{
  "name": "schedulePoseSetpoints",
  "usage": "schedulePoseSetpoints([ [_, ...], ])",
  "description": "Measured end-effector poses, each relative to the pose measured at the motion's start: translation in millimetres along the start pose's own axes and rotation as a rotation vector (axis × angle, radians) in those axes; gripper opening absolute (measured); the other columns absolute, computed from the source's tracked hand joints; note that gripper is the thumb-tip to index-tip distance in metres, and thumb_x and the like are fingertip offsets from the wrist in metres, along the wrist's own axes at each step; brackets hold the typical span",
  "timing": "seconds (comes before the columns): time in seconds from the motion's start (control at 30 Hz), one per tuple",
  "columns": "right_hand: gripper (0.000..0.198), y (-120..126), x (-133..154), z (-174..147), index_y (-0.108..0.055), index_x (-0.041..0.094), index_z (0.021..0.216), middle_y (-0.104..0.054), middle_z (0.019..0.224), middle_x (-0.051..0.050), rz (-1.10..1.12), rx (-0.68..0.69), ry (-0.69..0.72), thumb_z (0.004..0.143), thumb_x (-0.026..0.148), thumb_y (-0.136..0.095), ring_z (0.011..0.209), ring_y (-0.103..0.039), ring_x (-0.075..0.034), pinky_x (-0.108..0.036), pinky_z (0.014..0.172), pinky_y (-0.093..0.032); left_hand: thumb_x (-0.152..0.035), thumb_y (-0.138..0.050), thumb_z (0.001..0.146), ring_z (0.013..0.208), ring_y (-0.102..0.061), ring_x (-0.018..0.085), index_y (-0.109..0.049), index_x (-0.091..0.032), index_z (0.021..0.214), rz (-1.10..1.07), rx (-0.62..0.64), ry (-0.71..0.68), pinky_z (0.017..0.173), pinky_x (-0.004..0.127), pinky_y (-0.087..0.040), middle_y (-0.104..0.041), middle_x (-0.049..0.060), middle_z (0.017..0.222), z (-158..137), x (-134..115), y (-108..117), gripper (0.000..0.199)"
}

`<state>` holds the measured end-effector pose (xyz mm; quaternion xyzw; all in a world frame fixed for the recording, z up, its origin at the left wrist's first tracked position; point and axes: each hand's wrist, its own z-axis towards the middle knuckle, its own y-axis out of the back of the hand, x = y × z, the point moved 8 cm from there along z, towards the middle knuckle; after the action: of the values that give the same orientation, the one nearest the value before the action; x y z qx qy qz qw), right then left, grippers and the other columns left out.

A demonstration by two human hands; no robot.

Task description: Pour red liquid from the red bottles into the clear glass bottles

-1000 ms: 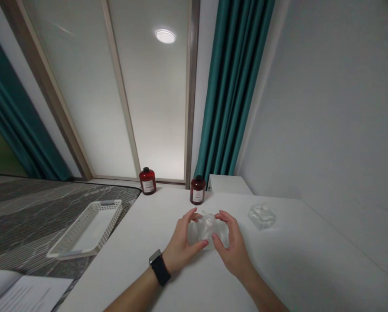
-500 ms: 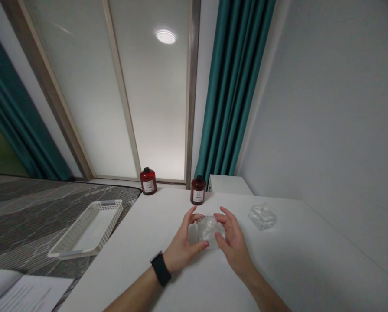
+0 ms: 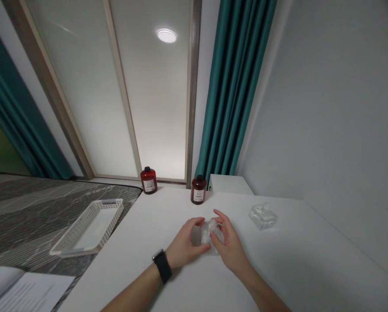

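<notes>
Between my hands, low over the white table (image 3: 132, 277), is a clear plastic object (image 3: 206, 234) with a rounded bulge on top; its exact kind I cannot make out. My left hand (image 3: 183, 247), with a dark watch on the wrist, is closed around its left side, thumb in front and fingers behind. At the right side, my right hand (image 3: 231, 249) pinches the bulge between thumb and fingers, its index finger raised. Parts of the object are hidden by the fingers. Farther right on the table lies a crumpled-looking clear plastic piece (image 3: 262, 216).
Two dark red bottles with black caps and white labels, one left (image 3: 148, 180) and one nearer the middle (image 3: 198, 190), stand along the table's far edge. A white perforated basket (image 3: 62, 251) and an open book (image 3: 34, 292) are at the left. A wall borders the right.
My left fingers have come down and closed more around the clear plastic object. My right thumb and fingers have drawn in onto its bulge. The other objects stay put.
</notes>
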<state>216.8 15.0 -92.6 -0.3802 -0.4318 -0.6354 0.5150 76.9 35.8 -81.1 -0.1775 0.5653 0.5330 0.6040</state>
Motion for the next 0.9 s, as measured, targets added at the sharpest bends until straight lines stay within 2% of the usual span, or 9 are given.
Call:
schedulePoseSetpoints([
  [0.13,0.059,-1.0,-1.9,0.3,-0.042,0.025,0.139,-0.06,0.111,-0.006,-0.051,0.007,-0.013,0.083,0.025,-0.059,0.105,-0.06,-0.022,-0.04,0.1,-0.044,-0.013,-0.077,0.066,0.113,-0.055,0.028,-0.05,-0.017,0.124,0.057,-0.034,-0.013,0.104,0.045,-0.042,-0.058,0.011,0.12,0.0,0.7,1.6,0.064],
  [0.33,0.058,-1.3,-1.9,3.0,-0.045,0.027,0.137,-0.059,0.125,-0.008,-0.043,0.063,-0.017,0.082,0.024,-0.06,0.121,-0.054,-0.024,-0.043,0.11,-0.035,-0.013,-0.079,0.065,0.106,-0.057,0.027,-0.054,-0.017,0.117,0.061,-0.003,0.024,0.099,0.042,-0.044,-0.06,0.009,0.112,2.1,3.2,4.2,0.059],
  [0.53,0.062,4.2,-5.0,4.8,-0.049,0.027,0.134,-0.059,0.115,-0.005,0.045,0.055,-0.037,0.074,0.016,-0.053,0.112,-0.058,-0.021,-0.04,0.104,-0.041,-0.013,-0.081,0.065,0.108,-0.056,0.027,-0.053,-0.019,0.118,0.054,0.008,0.036,0.1,0.042,-0.043,-0.059,0.009,0.114,1.9,4.7,3.7,0.061],
  [0.67,0.071,3.8,-8.4,4.3,-0.048,0.027,0.135,-0.059,0.116,-0.005,0.113,0.043,-0.103,0.065,0.012,-0.048,0.117,-0.056,-0.022,-0.04,0.102,-0.041,-0.013,-0.081,0.065,0.108,-0.056,0.027,-0.053,-0.019,0.119,0.051,0.016,0.047,0.1,0.042,-0.043,-0.059,0.009,0.114,2.2,6.4,3.0,0.062],
  [0.8,0.069,4.4,-7.6,4.2,-0.049,0.026,0.133,-0.06,0.107,-0.004,0.154,0.024,-0.118,0.065,0.013,-0.049,0.116,-0.056,-0.022,-0.039,0.103,-0.041,-0.014,-0.081,0.064,0.108,-0.056,0.027,-0.052,-0.019,0.12,0.055,0.017,0.051,0.099,0.042,-0.043,-0.059,0.009,0.115,2.5,6.6,2.9,0.062],
  [0.9,0.071,2.6,-7.9,4.1,-0.047,0.027,0.134,-0.059,0.115,-0.005,0.172,0.037,-0.126,0.065,0.013,-0.049,0.118,-0.055,-0.022,-0.039,0.105,-0.039,-0.015,-0.081,0.065,0.108,-0.056,0.027,-0.053,-0.018,0.12,0.063,0.017,0.047,0.099,0.042,-0.043,-0.059,0.01,0.114,2.3,7.0,2.8,0.062],
])
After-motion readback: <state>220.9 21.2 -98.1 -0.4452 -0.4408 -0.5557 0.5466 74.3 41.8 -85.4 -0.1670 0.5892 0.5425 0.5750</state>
